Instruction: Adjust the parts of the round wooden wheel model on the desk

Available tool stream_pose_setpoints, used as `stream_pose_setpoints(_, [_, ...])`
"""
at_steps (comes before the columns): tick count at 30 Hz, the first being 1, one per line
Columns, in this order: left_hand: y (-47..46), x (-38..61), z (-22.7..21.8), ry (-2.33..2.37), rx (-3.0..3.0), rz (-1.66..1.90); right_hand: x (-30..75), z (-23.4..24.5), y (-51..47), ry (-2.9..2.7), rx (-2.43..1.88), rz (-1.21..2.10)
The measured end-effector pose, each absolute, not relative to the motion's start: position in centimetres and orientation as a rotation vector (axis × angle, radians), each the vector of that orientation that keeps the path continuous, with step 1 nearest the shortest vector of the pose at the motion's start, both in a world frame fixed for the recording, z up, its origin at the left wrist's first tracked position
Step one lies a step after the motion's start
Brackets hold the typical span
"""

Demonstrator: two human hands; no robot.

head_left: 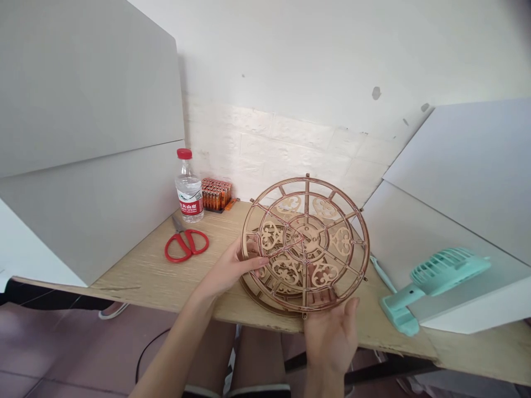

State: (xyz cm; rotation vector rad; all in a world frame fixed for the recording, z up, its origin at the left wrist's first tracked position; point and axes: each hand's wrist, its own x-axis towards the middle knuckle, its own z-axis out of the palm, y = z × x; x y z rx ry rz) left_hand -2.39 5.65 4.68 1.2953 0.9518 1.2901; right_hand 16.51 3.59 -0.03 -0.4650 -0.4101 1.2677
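A round, copper-coloured openwork frame with spokes, scroll ornaments and small tabs on its rim is held tilted above the table. My left hand grips its left side, thumb over the front and fingers seen through the openings behind. From below, my right hand supports the lower rim, its fingers behind the frame and its thumb at the outer edge. A second round frame of similar look lies beneath on the wooden table, mostly covered by the raised one.
Red-handled scissors lie to the left, near a water bottle with a red cap. A block of orange batteries stands by the wall. At right is a mint-green fan. White panels flank the table.
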Motion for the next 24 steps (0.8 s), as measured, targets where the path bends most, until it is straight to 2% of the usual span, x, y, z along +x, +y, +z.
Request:
stream_pose_setpoints(9, [5.61, -2.37, 4.69, 0.993, 1.27, 1.292, 16.39, -0.43, 3.65, -0.361, -0.528, 1.192])
stream_pose_setpoints(24, [5.96, -2.58, 4.29, 0.945, 1.318, 1.279, 16.89, -0.02, 3.73, -0.332, -0.444, 1.297])
